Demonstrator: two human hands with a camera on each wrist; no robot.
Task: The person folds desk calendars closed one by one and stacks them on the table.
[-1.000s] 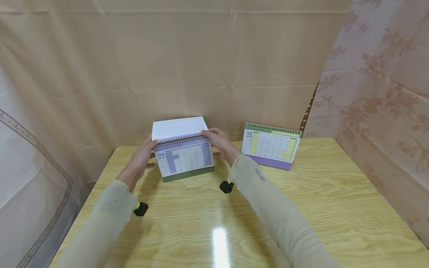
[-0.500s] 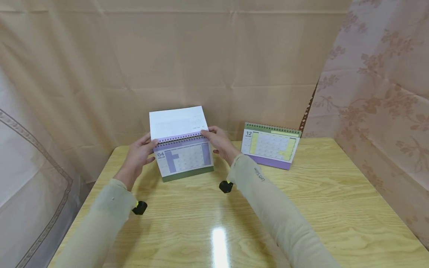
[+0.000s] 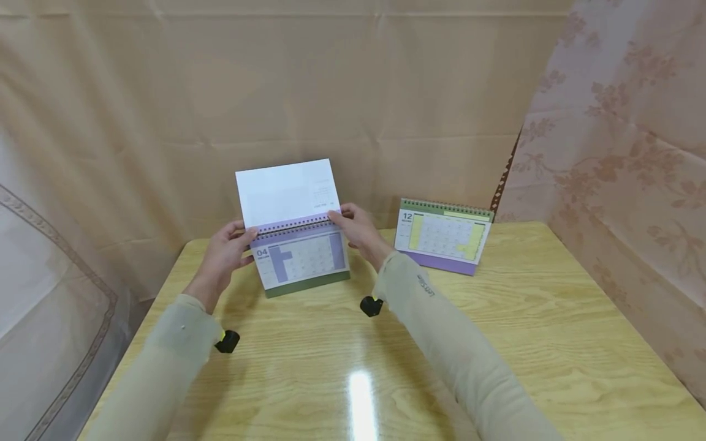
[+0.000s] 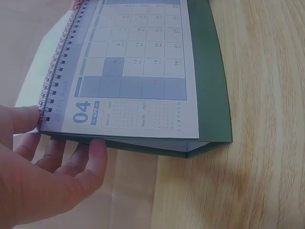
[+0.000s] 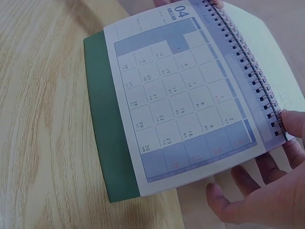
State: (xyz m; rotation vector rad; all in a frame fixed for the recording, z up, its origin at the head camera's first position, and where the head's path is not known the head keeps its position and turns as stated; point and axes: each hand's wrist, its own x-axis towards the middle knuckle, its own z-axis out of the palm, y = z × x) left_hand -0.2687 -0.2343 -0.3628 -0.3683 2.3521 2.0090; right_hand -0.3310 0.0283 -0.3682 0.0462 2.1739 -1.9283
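A spiral-bound desk calendar (image 3: 306, 260) showing month 04, with purple printing and a green base, stands at the back left of the table. Behind its rings, a mostly white sheet (image 3: 284, 190) sticks up and back. My left hand (image 3: 223, 254) grips the calendar's left top corner, thumb at the end of the rings; in the left wrist view its fingers (image 4: 97, 160) lie along the side edge. At the right top corner my right hand (image 3: 361, 233) pinches the ring end, its thumb (image 5: 291, 121) in front and other fingers partly behind.
A second desk calendar (image 3: 444, 236), showing month 12 in yellow and green with a purple base, stands to the right. A beige curtain (image 3: 386, 92) hangs behind the wooden table (image 3: 441, 343), with a patterned cloth (image 3: 618, 184) at the right.
The white sheet behind the rings has swung upward, showing more of its face. Both hands stay at the top corners; the left fingers have shifted slightly. The second calendar has not moved.
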